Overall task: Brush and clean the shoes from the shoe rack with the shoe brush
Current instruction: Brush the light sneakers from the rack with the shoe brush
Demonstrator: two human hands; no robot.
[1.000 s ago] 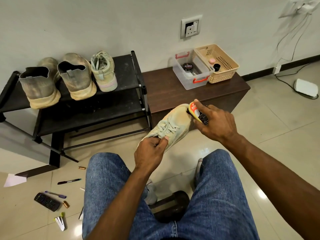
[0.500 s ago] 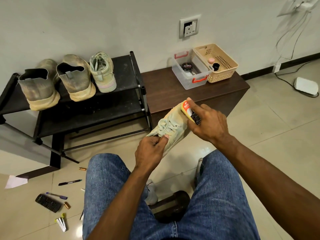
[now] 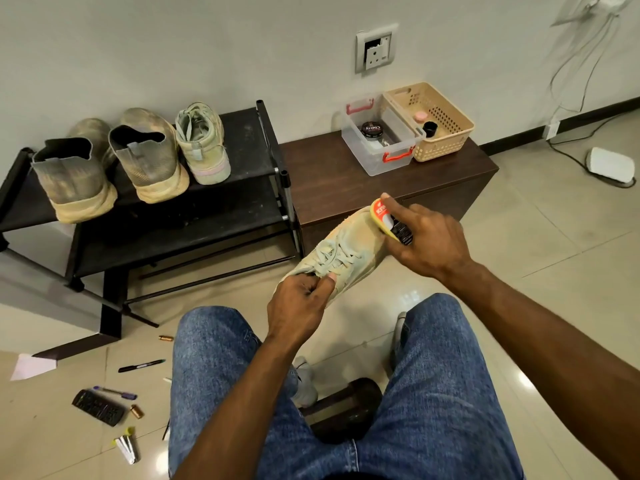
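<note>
the right hand (image 3: 427,242) holds the shoe brush (image 3: 389,220) tight and presses it on the toe end of a dusty green shoe (image 3: 341,256). the left hand (image 3: 301,304) grips the shoe's back end, up in the air over the knees. three more shoes sit on the shoe rack (image 3: 242,140) just beside.

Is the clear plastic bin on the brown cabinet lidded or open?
Open. The clear bin has no lid on it; its red handles are exposed and the round black polish tin sits visible inside from above.
</note>
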